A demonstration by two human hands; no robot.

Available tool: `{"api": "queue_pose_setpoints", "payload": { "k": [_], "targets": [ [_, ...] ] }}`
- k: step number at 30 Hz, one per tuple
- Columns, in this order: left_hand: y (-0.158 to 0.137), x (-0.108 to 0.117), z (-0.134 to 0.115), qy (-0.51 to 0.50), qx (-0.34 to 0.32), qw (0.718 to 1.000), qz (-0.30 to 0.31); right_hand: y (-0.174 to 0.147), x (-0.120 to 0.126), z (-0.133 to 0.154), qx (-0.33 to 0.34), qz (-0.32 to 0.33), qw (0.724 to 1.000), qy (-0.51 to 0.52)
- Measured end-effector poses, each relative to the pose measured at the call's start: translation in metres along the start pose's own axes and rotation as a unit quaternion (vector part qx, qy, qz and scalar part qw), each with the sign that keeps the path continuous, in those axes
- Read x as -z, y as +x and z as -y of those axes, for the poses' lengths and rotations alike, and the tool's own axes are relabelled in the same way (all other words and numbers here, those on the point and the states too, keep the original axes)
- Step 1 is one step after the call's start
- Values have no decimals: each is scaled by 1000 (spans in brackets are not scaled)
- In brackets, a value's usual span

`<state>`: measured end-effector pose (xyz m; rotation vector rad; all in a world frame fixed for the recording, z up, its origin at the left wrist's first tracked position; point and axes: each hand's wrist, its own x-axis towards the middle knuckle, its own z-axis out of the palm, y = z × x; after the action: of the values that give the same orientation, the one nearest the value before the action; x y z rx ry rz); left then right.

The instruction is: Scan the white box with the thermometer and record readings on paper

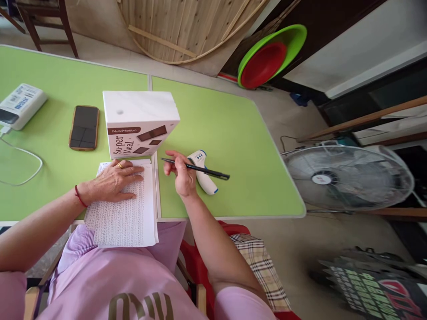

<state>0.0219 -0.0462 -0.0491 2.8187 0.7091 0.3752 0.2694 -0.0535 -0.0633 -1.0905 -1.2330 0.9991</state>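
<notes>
My left hand (117, 181) lies flat with fingers spread on a stack of handwritten paper (123, 226). The sheets are densely covered in writing and overhang the near table edge toward my lap. Between the thumb and fingers of my right hand (183, 175) is a black pen (210, 171), held above the table with its tip pointing left. Under and just beyond that hand lies a white and blue handheld thermometer (206, 182), partly hidden by the hand and pen. A white box (140, 106) printed "NutriMotion Super Meal" stands right behind the paper.
The green table (240, 133) has a seam running beside the paper. Left of the box lie a smartphone (84, 127) and a white device (23, 104) with a cable (36, 155). A fan (347, 178) stands to the right of the table; green and red basins (263, 64) lean behind.
</notes>
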Motion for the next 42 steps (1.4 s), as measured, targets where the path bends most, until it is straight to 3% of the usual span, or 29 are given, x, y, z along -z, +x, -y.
{"api": "queue_pose_setpoints", "payload": {
  "k": [3,6,12,16,26,42],
  "targets": [
    [1,0,-2,4,8,1000,10,-2,-9,-7,-32,-13,999,6],
    [2,1,-3,6,15,1000,20,-9,-16,-15,-33,-10,998,-50],
    [3,3,-5,12,23,999,22,-15,-20,-17,29,-32,988,-150],
    [3,2,-5,10,20,1000,20,-13,-18,-16,92,-6,977,-192],
    [4,3,-7,6,21,1000,19,-13,-16,-19,120,8,969,-215],
    [4,5,-7,-4,28,999,27,-13,-16,-19,106,17,970,-217]
  ]
}}
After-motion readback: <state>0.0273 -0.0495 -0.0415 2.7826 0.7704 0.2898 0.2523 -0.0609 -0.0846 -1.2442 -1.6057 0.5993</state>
